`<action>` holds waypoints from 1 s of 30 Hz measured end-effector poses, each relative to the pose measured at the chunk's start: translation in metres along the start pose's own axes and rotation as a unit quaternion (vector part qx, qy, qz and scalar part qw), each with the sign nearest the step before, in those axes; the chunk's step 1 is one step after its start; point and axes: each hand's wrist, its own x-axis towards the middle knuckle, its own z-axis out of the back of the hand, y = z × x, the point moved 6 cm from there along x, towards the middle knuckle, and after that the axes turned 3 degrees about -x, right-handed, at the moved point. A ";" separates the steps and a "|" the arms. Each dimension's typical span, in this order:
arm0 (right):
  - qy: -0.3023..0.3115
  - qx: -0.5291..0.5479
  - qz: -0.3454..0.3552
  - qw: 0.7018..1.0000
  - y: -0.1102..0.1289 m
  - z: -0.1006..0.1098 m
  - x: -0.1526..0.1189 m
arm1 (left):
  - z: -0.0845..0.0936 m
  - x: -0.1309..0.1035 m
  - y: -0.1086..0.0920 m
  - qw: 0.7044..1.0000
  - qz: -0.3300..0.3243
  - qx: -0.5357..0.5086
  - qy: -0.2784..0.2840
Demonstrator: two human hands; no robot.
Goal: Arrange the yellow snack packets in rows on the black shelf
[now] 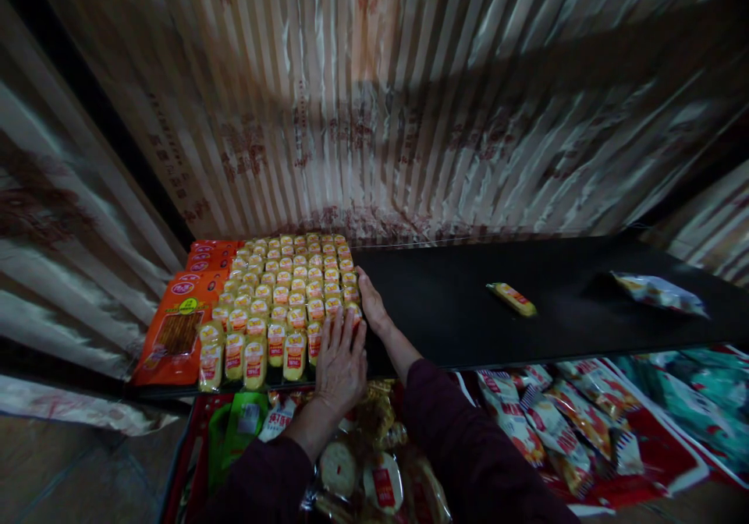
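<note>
The left hand [342, 364] and right hand [373, 306] have open fingers against the wrapped cakes [294, 355], left of centre; push softly, evenly.

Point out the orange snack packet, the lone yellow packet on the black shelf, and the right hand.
Orange snack packet [179, 331]: head view, on its brown see-through window.
Lone yellow packet [515, 299]: head view, middle of the wrapper.
Right hand [374, 303]: head view, back of the hand.

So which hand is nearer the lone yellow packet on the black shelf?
Right. The right hand is beside the packet rows, left of the lone packet; the left hand, farther left, rests on their front right corner.
</note>
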 end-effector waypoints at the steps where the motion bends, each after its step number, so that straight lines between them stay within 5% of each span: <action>1: 0.005 0.003 0.000 1.000 -0.001 -0.002 0.000 | 0.000 0.002 0.001 1.000 0.002 0.000 0.003; 16: 0.000 -0.012 0.014 1.000 -0.006 -0.003 0.001 | -0.002 0.007 0.007 1.000 0.002 0.005 0.018; 23: -0.013 0.062 -0.022 0.998 -0.019 0.003 0.026 | 0.001 0.009 0.004 1.000 -0.001 -0.001 0.008; 30: 0.015 0.084 -0.042 0.996 -0.022 -0.001 0.056 | 0.006 0.051 0.009 0.999 0.031 -0.020 0.009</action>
